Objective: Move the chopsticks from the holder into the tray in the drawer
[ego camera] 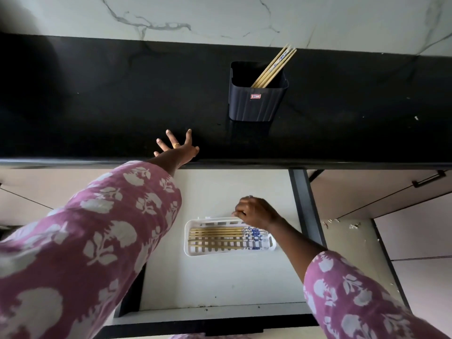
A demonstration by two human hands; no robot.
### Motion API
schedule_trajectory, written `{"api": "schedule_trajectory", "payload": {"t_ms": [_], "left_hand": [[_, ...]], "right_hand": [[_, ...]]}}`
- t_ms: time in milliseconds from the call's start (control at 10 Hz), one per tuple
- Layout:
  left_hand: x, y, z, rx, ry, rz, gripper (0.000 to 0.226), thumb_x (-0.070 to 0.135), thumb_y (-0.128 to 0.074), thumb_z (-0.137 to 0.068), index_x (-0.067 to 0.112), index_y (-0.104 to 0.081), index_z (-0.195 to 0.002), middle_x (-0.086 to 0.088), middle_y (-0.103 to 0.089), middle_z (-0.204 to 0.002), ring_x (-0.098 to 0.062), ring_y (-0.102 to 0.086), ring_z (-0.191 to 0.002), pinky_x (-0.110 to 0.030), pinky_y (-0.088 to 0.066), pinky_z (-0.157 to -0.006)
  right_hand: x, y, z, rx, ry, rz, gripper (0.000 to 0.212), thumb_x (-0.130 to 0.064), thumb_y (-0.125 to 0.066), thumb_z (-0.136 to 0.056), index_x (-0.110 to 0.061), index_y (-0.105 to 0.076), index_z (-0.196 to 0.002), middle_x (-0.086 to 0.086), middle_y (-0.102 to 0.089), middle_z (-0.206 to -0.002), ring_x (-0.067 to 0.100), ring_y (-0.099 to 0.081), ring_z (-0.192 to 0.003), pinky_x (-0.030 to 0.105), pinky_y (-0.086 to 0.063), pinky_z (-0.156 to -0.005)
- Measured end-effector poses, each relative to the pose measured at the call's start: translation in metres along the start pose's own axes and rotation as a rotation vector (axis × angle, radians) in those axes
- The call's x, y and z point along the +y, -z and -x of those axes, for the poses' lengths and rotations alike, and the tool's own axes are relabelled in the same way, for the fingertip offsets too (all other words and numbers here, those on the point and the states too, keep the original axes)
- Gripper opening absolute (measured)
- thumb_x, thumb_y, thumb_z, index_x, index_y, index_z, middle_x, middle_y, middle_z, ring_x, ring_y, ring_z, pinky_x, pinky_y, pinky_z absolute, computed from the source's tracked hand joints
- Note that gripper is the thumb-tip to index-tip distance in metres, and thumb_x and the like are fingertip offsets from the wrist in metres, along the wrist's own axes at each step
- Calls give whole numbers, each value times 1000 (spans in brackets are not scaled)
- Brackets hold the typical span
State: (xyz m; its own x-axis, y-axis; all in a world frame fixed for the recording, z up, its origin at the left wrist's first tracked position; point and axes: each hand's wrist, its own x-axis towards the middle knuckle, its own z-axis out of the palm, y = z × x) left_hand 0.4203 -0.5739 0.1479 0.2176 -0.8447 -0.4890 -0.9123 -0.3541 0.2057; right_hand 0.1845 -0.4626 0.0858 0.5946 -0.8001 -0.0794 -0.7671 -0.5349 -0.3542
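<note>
— While the left hand point(177, 149) rests with fingers spread wide on the black table point(110, 94), where is the right?

— Right hand point(256, 212) curls over the far rim of the white tray point(189, 243) in the open drawer point(220, 285); whether it grips anything, I cannot tell.

— And the chopsticks?

— Several chopsticks point(220, 237) lie flat in the tray; others point(275, 66) lean in the dark holder point(256, 104) on the table.

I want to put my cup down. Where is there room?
The black counter is bare right of the chopstick holder, and left of it beyond the left hand. The drawer floor is bare in front of the white tray. The tray itself is crowded with chopsticks and the right hand.
</note>
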Motion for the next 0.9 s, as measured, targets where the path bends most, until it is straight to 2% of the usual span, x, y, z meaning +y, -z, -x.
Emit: {"api": "schedule_trajectory", "payload": {"t_ms": [100,200,300,400,500,600,700,800,900], "left_hand": [[-7,4,0,21,-58,86,64,59,-30,-92,46,7,-143,-10,18,-155,-44,17,-139,-69,2,-105],[-2,2,3,4,-23,18,60,60,-23,-93,44,2,-145,-14,10,-156,-47,12,-139,-66,1,-107],[1,2,5,-25,16,1,57,59,-19,-94,43,-3,-146,-15,3,-157,-49,8,-139,-64,-1,-108],[-4,7,7,46,-33,136,63,55,-32,-93,44,0,-145,-8,15,-156,-42,16,-140,-68,3,-106],[-1,6,6,-12,0,49,59,58,-24,-94,44,0,-146,-12,9,-157,-46,11,-139,-65,0,-107],[6,5,4,-67,70,-68,55,60,-11,-94,43,-4,-146,-16,-3,-157,-52,4,-138,-62,-4,-109],[6,5,0,-79,63,1,54,59,-14,-94,44,-1,-145,-15,3,-157,-52,8,-137,-63,-3,-108],[4,8,-3,-78,43,21,57,57,-21,-95,43,3,-145,-16,10,-156,-51,12,-137,-63,-3,-111],[5,11,-3,-106,30,90,58,53,-25,-96,45,6,-144,-15,16,-155,-51,17,-136,-64,-2,-110]], "right_hand": [[8,42,-13,285,45,34,18,-18,-74,-79,-3,-73,-69,14,-71,-71,30,-68,-65,34,-57,-59],[19,90,-33,514,6,79,22,-17,-76,-76,-4,-69,-60,13,-66,-60,29,-65,-55,30,-55,-52],[33,138,-53,698,-47,102,26,-19,-75,-77,-3,-67,-58,15,-65,-58,29,-64,-53,30,-53,-52],[48,175,-71,787,-148,100,28,-22,-72,-80,1,-69,-65,17,-67,-65,32,-64,-59,34,-51,-56],[63,203,-89,855,-247,60,26,-22,-68,-84,2,-70,-74,20,-67,-74,35,-64,-69,35,-49,-66],[80,223,-108,852,-411,-40,26,-24,-62,-89,1,-70,-93,20,-67,-95,33,-63,-88,35,-48,-77],[94,235,-123,862,-605,-122,28,-22,-60,-91,1,-68,-105,20,-64,-108,30,-61,-99,27,-44,-77],[106,244,-139,817,-737,-249,27,-20,-60,-91,3,-69,-104,20,-69,-105,28,-64,-99,19,-37,-73],[117,251,-155,774,-821,-412,30,-21,-61,-91,4,-67,-107,19,-70,-106,27,-66,-101,26,-46,-80]]}}
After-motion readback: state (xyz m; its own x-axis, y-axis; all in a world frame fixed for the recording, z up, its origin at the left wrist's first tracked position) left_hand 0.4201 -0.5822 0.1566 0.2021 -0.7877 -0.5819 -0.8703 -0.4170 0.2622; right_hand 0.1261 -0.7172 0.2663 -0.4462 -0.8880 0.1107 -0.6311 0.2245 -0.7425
